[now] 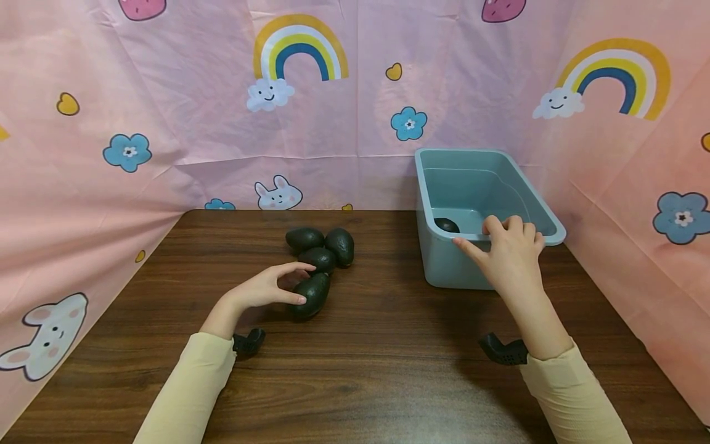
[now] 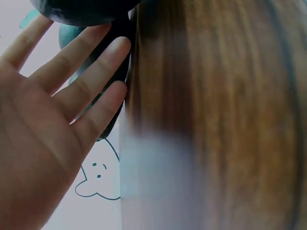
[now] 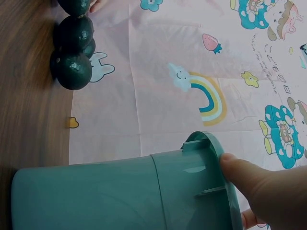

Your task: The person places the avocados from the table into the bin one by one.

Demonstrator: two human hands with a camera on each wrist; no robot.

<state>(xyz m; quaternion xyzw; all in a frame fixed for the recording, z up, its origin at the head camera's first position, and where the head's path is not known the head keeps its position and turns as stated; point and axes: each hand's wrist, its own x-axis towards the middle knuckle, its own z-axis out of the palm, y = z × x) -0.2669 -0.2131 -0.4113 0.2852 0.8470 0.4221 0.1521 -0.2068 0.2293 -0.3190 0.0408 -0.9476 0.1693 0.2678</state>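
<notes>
My left hand (image 1: 266, 287) is at the nearest dark green avocado (image 1: 312, 296), thumb on its near side and fingers reaching behind it. In the left wrist view the fingers are long and spread, their tips against a dark avocado (image 2: 86, 10). Three more avocados lie touching in a cluster just beyond: one in the middle (image 1: 318, 260), one left (image 1: 305, 238), one right (image 1: 340, 245). At the blue-grey plastic bin (image 1: 460, 265), my right hand (image 1: 513, 253) grips the front rim, thumb outside and fingers bent over it. Those fingertips are hidden. Another avocado (image 1: 446, 225) lies inside the bin.
The brown wooden table (image 1: 355, 370) carries the avocados and the bin. A pink printed cloth (image 1: 355, 123) hangs behind and along both sides, close to the bin's back. Black wrist mounts (image 1: 503, 349) stick out from both sleeves.
</notes>
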